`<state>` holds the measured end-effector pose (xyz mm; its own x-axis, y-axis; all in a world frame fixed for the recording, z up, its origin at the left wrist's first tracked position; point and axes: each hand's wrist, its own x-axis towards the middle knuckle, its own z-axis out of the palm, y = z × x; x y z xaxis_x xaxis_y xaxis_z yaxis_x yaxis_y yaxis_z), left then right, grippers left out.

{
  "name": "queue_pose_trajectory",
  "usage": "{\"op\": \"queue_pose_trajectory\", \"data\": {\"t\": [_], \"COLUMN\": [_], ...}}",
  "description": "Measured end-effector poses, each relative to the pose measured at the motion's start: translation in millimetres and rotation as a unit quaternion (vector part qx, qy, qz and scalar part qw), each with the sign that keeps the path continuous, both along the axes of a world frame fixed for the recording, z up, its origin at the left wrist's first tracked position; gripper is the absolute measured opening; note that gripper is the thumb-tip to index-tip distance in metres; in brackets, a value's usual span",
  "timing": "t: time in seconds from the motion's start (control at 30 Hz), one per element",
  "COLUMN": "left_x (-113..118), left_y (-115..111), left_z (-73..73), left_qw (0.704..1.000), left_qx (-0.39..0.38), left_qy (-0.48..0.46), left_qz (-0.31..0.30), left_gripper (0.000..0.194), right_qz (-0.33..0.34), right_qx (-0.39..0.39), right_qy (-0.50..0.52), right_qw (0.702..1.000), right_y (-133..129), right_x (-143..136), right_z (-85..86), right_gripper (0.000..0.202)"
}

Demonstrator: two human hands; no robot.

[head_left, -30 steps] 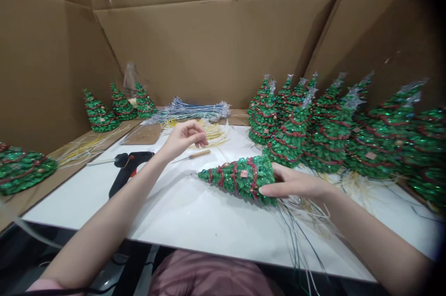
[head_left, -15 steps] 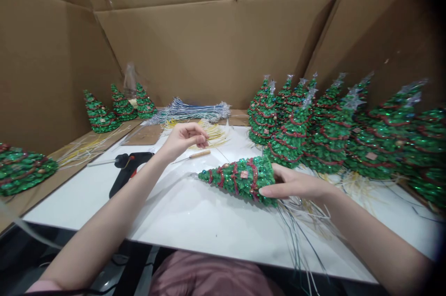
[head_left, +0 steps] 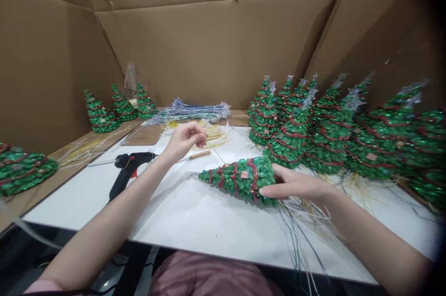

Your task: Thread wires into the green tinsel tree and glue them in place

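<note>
A small green tree with red garlands lies on its side on the white tabletop, its tip to the left. My right hand grips its base, the thumb on the near side and the other fingers partly hidden at the underside. Thin green and white wires trail from the base past the table's front edge. Above the tabletop, left of the tree, my left hand is closed in a pinch. Whatever it may hold is too small to make out. Close behind it lies a wooden-handled awl.
Several upright trees with clear stars stand at the right. A black glue gun lies left, near my forearm. Bundled wires and yellow-white strands lie at the back. More trees stand left, before cardboard walls.
My left hand and forearm have shifted slightly, showing more of the glue gun. The tree and my right hand have hardly moved.
</note>
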<state>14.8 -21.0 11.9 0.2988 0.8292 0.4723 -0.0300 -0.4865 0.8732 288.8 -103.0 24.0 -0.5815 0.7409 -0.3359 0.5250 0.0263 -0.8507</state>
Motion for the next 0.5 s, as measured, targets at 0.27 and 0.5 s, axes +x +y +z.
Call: {"op": "queue_pose_trajectory", "data": {"t": [0.27, 0.5], "left_x": [-4.3, -5.7], "left_y": [1.8, 8.5], "left_z": [1.7, -1.2], "left_qw": [0.999, 0.993], "left_qx": [0.023, 0.045], "left_qy": [-0.026, -0.093], "left_qz": [0.034, 0.056], "left_gripper": [0.026, 0.028], "right_qz": [0.000, 0.000], "right_qx": [0.000, -0.010], "right_qy": [-0.003, 0.011], "right_qw": [1.000, 1.000], "right_y": [-1.4, -2.0], "right_x": [-0.5, -1.3], "right_z": [1.5, 3.4], "right_gripper": [0.055, 0.055]}}
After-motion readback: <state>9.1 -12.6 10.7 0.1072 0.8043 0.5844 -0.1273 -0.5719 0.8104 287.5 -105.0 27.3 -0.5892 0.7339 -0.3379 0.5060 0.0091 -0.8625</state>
